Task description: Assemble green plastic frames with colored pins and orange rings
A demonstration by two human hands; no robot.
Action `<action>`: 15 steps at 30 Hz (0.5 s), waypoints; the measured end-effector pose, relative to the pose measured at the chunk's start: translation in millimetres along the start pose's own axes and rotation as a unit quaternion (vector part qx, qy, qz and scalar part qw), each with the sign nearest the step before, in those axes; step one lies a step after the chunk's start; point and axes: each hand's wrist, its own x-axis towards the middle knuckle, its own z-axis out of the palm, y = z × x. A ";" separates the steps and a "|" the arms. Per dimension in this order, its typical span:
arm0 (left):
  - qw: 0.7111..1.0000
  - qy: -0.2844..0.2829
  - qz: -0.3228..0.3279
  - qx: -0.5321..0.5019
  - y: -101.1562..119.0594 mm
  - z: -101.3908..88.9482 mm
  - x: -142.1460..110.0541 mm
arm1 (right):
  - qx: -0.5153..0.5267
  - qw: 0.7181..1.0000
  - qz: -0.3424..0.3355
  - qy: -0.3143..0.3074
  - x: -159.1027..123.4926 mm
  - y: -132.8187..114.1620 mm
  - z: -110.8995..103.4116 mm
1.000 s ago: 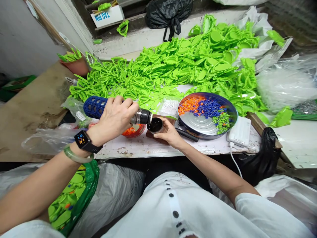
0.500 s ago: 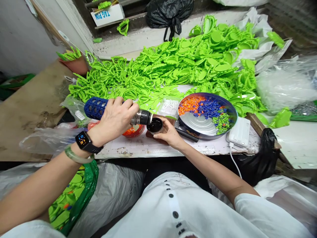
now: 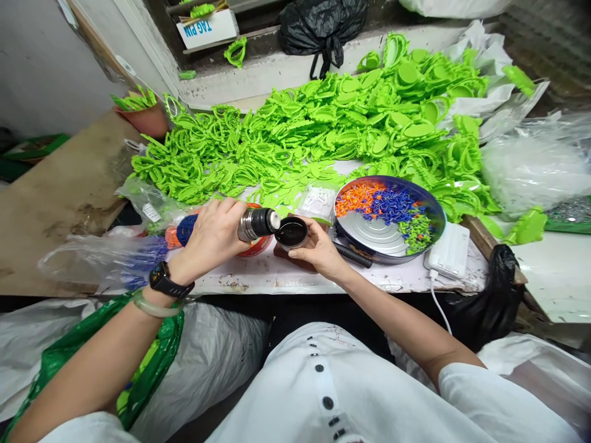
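My left hand [image 3: 217, 231] is wrapped round a thermos flask [image 3: 253, 224] with a steel and black neck and a blue knitted cover. The flask is tilted, its mouth at the left rim of a small cup [image 3: 292, 233] with a dark inside. Fingers and thumb of my right hand [image 3: 319, 247] grip this cup from the right side. Whether liquid runs between the two I cannot make out. Just right of the cup stands a round tin [image 3: 369, 232] with orange, blue and green small pieces. Behind it lies a clear box of white pieces [image 3: 318, 200].
A big heap of green plastic parts [image 3: 323, 117] covers the back of the table. A white power bank [image 3: 450, 249] with a cable lies at the right. Plastic bags [image 3: 106, 255] lie at the left, and a green sack [image 3: 170, 338] stands below. A black-handled tool [image 3: 351, 254] touches the tin.
The flask has come down from a steeper tilt to nearly level, and my left hand has lowered with it. My right hand still holds the cup in about the same place.
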 end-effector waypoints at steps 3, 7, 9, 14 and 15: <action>0.995 0.015 -0.033 -0.095 -0.1 7.9 -10.1 | 0.005 1.000 0.005 -0.010 -1.1 -6.1 4.0; 0.954 0.050 -0.150 -0.254 1.0 23.6 -31.5 | 0.037 0.999 0.010 -0.035 -4.3 -13.7 12.2; 0.909 0.086 -0.239 -0.330 -0.3 33.9 -46.5 | 0.046 0.998 0.017 -0.045 -7.3 -17.3 14.6; 0.768 0.218 -0.387 -0.460 -10.2 61.9 -87.5 | 0.018 0.998 0.039 -0.041 -16.8 -26.9 11.5; 0.745 0.251 -0.401 -0.471 -13.4 67.4 -94.4 | 0.010 0.999 0.037 -0.039 -18.6 -28.7 10.3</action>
